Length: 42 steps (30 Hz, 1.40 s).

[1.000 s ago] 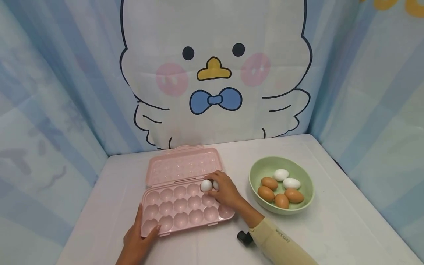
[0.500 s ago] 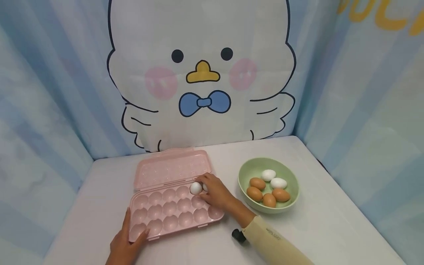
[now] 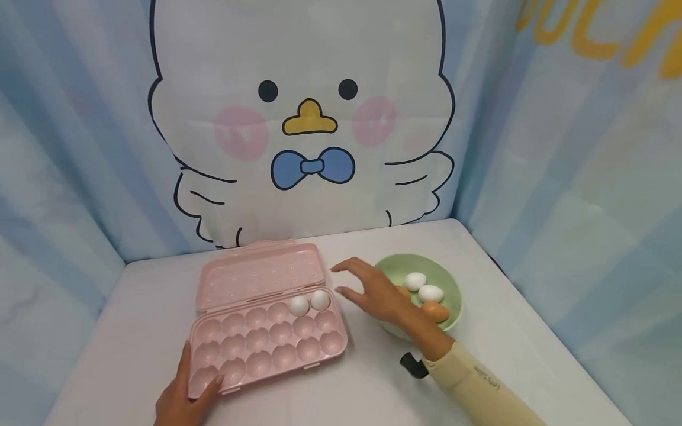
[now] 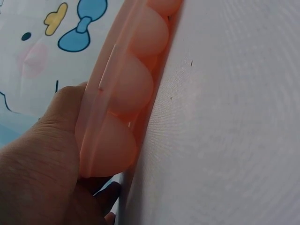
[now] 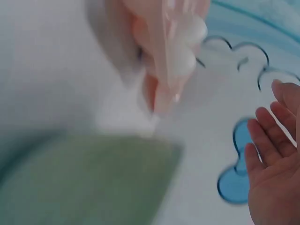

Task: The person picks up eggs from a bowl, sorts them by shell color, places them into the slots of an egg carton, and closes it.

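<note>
Eggs (image 3: 320,300), two of them, smooth and white, sit side by side at the right end of the far row in a pink tray (image 3: 257,340) on the desk (image 3: 319,402). The tray is glossy plastic, three rows of six round cups (image 3: 284,356), with its dimpled lid (image 3: 261,273) lying open behind. From the left wrist, the cups' rounded undersides show through the pale side wall.

The left hand (image 3: 181,393) holds the near left corner, its grip narrow, thumb along the front edge. The right hand (image 3: 375,290) hangs between tray and bowl, its grip wide, thumb and fingers apart, holding nothing. Behind it, the green bowl (image 3: 443,278) carries white eggs (image 3: 415,281) and brown eggs (image 3: 435,311), some hidden by the hand.

Small dark print on the tan sleeve (image 3: 474,387) seems to read "LetsSlim". Big yellow letters (image 3: 597,49) on the right-hand cloth (image 3: 554,148) are cut off, so I cannot read the word whole.

Compared with half a second earlier, the right hand has come off the tray, and the end egg its fingers partly covered shows plainly. The left hand stays at its corner.
</note>
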Motion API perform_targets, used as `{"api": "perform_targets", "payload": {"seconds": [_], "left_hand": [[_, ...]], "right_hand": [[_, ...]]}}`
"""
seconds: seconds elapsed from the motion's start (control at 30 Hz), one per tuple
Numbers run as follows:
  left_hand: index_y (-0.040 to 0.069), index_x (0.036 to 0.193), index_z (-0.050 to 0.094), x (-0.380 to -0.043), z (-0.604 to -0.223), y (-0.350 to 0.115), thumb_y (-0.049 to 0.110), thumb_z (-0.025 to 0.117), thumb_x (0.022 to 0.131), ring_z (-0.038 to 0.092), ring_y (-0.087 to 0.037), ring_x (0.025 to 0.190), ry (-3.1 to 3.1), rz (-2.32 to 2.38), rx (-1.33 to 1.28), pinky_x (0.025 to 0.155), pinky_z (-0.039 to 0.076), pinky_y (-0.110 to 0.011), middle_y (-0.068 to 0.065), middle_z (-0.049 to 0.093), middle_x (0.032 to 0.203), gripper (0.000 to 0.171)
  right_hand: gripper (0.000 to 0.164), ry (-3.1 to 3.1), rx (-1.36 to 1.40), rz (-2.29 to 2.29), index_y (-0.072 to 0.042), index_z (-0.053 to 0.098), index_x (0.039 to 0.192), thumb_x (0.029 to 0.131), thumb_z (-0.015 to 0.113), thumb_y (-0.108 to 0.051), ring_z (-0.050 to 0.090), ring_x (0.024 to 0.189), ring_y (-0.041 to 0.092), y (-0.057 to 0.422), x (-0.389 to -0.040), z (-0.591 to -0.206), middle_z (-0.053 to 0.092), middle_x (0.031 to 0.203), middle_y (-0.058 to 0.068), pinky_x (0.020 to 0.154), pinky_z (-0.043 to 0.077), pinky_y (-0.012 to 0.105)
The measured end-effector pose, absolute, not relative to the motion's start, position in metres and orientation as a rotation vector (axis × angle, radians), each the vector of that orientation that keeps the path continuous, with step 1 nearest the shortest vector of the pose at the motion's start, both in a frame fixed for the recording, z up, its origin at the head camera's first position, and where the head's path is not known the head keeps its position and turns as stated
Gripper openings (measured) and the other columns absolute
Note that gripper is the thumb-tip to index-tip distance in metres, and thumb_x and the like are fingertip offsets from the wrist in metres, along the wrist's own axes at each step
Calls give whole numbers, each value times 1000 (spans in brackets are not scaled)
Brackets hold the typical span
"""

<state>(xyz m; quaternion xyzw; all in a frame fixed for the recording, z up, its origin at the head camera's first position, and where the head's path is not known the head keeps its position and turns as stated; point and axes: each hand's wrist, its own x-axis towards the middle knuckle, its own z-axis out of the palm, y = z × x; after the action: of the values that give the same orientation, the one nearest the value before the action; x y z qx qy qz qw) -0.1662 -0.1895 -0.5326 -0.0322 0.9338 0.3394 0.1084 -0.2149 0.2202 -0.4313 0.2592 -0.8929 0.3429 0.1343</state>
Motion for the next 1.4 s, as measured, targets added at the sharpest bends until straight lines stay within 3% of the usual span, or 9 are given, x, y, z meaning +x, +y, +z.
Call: {"api": "perform_targets", "payload": {"seconds": [0.13,0.3,0.5,0.8,1.03,1.2,1.4], "left_hand": [[6,161,-17,-166,-531,-191,66,62,95,31,-61,139,2736,977,-118,112,25,-68,-42,21,156,119],[6,161,-18,-166,-529,-188,66,60,96,31,-61,140,2730,958,-116,112,26,-67,-41,19,156,118],[5,160,-18,-166,-529,-186,64,62,96,28,-60,141,2736,947,-135,113,25,-66,-41,17,157,118],[2,159,-19,-169,-536,-196,70,59,94,26,-60,141,2744,903,-109,111,28,-67,-42,15,156,122],[1,160,-16,-169,-538,-189,62,62,96,24,-58,143,2770,952,-74,114,25,-64,-40,14,157,118],[3,160,-17,-166,-532,-185,57,63,98,23,-58,144,2749,989,-92,115,23,-64,-40,13,159,115],[8,161,-19,-164,-528,-182,63,63,96,25,-58,143,2747,999,-105,112,24,-67,-38,15,160,118]], "right_hand": [[34,-2632,545,1047,-10,64,133,102,71,-18,57,129,21,272,-202,-417,64,132,2,110,43,47],[31,-2618,367,1121,0,63,131,103,68,-13,61,124,32,337,-190,-424,66,130,15,106,46,53],[31,-2646,200,1195,-2,63,131,104,66,-17,60,125,34,377,-177,-441,66,130,18,107,45,52],[30,-2811,60,1142,4,61,132,104,63,-8,62,121,42,370,-184,-448,63,133,24,99,51,55],[34,-2891,-75,1026,8,59,134,102,59,-2,62,120,43,360,-194,-442,63,133,27,100,50,55],[34,-2951,-113,986,8,60,135,102,59,-4,61,120,44,355,-201,-440,63,134,27,100,49,55],[36,-3037,-157,870,7,63,133,97,62,-1,56,125,47,351,-206,-439,64,130,28,103,45,57]]}}
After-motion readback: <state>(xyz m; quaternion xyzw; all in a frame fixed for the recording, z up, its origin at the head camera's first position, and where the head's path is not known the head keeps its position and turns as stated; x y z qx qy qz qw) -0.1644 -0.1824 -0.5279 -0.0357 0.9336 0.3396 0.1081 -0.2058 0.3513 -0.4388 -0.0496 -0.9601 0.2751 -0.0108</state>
